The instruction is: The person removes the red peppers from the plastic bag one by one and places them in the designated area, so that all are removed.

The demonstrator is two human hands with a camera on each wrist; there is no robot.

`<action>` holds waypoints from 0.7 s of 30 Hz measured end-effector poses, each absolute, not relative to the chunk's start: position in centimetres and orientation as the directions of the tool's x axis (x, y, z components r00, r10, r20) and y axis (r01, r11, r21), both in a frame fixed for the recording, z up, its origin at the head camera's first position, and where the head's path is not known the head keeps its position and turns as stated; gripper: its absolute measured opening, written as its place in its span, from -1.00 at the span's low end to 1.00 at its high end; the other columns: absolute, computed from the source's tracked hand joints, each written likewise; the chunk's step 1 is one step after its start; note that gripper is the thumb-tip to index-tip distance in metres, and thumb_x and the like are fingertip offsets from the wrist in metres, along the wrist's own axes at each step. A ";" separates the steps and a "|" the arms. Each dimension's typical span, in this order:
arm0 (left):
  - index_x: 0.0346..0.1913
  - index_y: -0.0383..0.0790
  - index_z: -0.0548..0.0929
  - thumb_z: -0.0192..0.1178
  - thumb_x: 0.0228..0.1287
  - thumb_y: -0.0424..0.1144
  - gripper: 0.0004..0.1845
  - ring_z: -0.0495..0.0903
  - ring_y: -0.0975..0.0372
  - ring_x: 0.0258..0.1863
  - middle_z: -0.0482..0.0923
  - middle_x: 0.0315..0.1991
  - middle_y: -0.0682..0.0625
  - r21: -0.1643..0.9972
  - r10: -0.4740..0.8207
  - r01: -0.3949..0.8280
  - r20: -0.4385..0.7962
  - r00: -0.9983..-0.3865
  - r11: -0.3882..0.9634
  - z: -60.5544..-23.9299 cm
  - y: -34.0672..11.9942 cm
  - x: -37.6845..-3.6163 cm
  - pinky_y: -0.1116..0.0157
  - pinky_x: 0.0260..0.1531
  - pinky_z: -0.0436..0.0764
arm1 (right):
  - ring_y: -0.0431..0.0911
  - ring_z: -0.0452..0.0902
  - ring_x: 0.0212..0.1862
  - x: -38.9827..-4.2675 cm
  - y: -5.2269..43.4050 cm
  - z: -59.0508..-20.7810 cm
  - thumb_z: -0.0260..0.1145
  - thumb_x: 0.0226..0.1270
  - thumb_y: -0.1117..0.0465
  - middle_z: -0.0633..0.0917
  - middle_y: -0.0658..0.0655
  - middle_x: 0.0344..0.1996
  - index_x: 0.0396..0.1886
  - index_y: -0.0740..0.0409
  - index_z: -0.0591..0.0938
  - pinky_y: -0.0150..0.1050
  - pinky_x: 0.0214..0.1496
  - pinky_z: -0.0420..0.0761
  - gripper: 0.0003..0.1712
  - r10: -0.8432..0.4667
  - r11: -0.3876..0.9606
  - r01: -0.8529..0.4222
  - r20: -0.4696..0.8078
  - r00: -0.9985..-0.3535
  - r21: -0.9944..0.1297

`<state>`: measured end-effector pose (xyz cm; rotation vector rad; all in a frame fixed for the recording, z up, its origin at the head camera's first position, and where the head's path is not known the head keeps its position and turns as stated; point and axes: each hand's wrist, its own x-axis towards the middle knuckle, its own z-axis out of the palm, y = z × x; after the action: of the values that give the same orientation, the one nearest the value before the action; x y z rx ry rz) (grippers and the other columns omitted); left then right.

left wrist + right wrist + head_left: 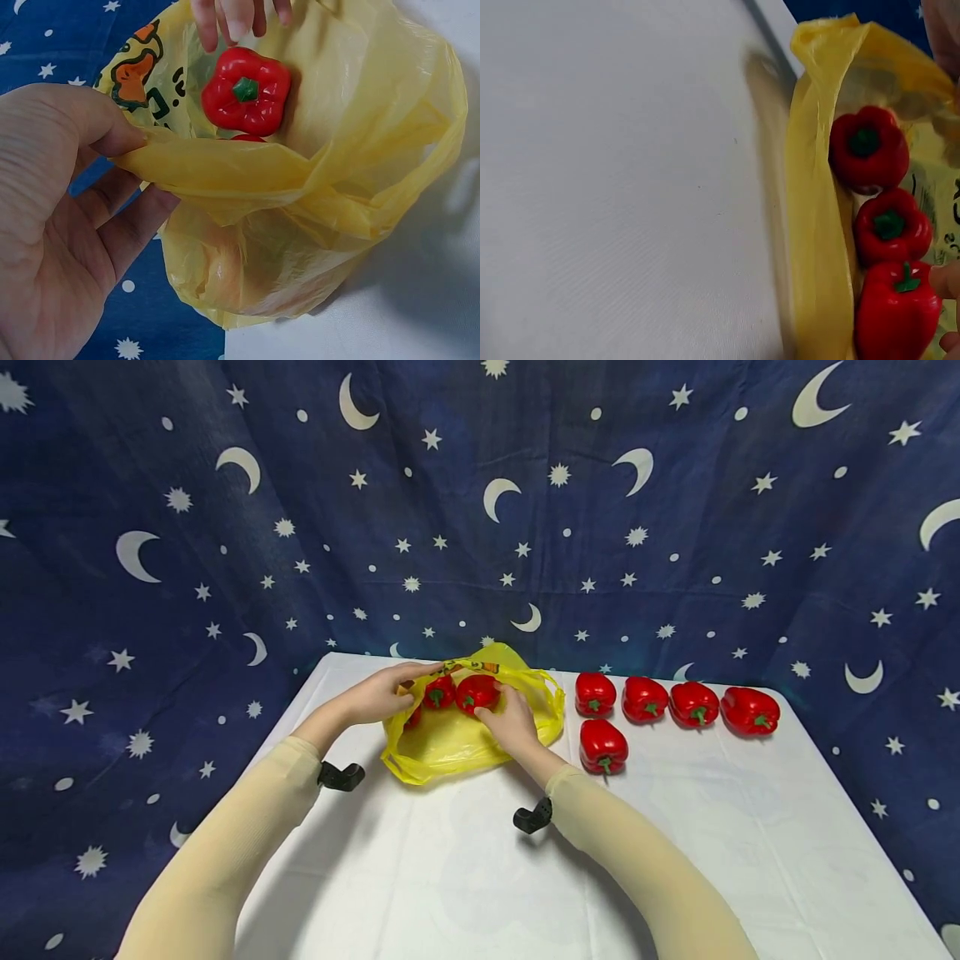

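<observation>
Navy fabric backdrop [450, 477], pale moons [643, 468] and stars [559, 475], white-covered table [450, 868], soft shadows [300, 877]

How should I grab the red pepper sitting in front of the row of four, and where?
Probably round the fat middle of the front pepper, holding both sides, coming from above and the right. Its body is wide, its green stem is small and points to the near side, another pepper sits close behind, and the right side has room.

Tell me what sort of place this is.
Probably a staged indoor recording setup: a moon-and-star backdrop hangs behind a white-topped table, where red peppers are set out beside a yellow bag.
</observation>
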<state>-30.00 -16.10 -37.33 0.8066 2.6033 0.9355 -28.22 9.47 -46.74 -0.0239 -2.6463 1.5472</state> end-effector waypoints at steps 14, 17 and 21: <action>0.58 0.18 0.30 0.04 0.35 -0.46 -0.23 0.40 0.02 0.31 0.25 0.53 -0.01 0.663 0.583 0.400 -0.067 -0.810 0.633 -37.2 -16.0 -30.1 -0.01 0.27 0.47 | 0.15 0.41 0.31 -30.1 8.5 -47.9 0.39 0.38 0.10 0.50 0.26 0.28 0.42 0.02 0.50 0.02 0.39 0.39 -0.37 0.101 0.560 -0.020 0.091 -0.991 -0.829; 0.57 0.20 0.31 0.04 0.35 -0.46 -0.22 0.42 0.02 0.27 0.26 0.52 -0.01 0.663 0.578 0.396 -0.069 -0.813 0.636 -37.3 -16.1 -30.2 0.00 0.25 0.49 | 0.14 0.40 0.34 -30.1 8.8 -47.8 0.32 0.45 0.16 0.50 0.23 0.32 0.46 0.02 0.47 0.02 0.42 0.37 -0.40 0.059 0.561 -0.043 0.092 -0.994 -0.826; 0.57 0.21 0.32 0.05 0.35 -0.46 -0.22 0.44 0.03 0.23 0.26 0.52 -0.01 0.660 0.577 0.395 -0.070 -0.814 0.639 -37.3 -16.2 -30.2 0.02 0.23 0.51 | 0.11 0.33 0.42 -30.3 9.3 -47.8 0.20 0.52 0.26 0.47 0.19 0.40 0.51 0.03 0.41 0.00 0.47 0.29 -0.41 -0.035 0.564 -0.100 0.097 -0.995 -0.820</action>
<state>-30.23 -16.20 -37.26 0.7853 2.5863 0.9453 -30.26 9.30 -47.83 0.1175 -2.7161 1.4314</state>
